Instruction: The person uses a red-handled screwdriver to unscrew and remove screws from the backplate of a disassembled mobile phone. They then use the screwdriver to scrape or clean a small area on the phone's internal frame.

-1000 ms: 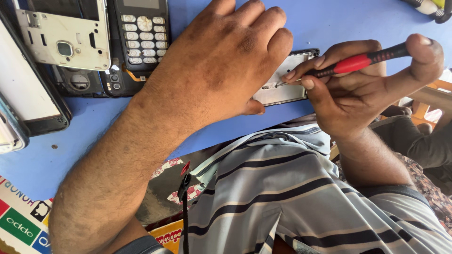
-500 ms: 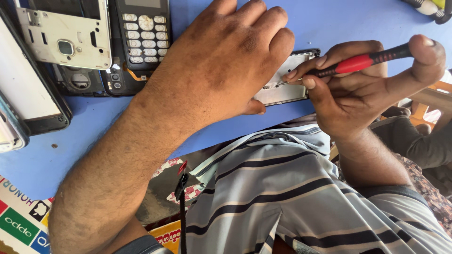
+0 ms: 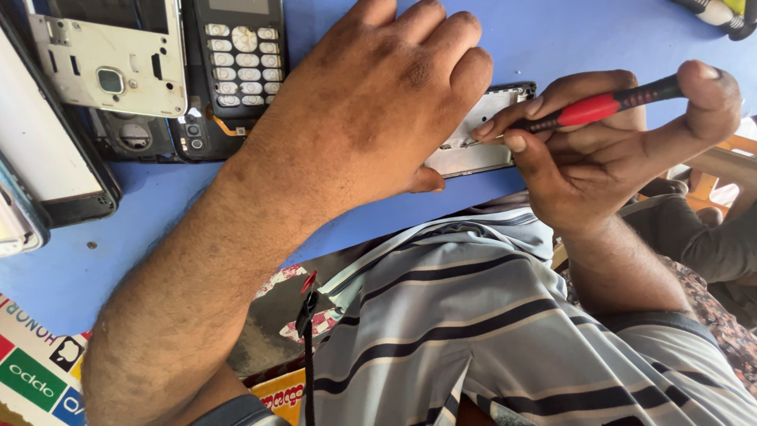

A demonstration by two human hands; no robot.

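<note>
My left hand (image 3: 371,102) lies palm down over an opened phone (image 3: 482,134) on the blue table (image 3: 197,213), pinning it; only the phone's right end with pale inner parts shows past my fingers. My right hand (image 3: 599,150) grips a screwdriver with a red and black handle (image 3: 603,106), its tip set into the phone's exposed end. The rest of the phone is hidden under my left hand.
At the upper left lie a keypad phone (image 3: 236,55), a bare white phone frame (image 3: 110,59) and dark phone bodies (image 3: 47,158). Colourful stickers (image 3: 35,371) cover the table's front edge. My striped shirt (image 3: 489,323) fills the lower middle. Another tool's handle (image 3: 721,14) shows top right.
</note>
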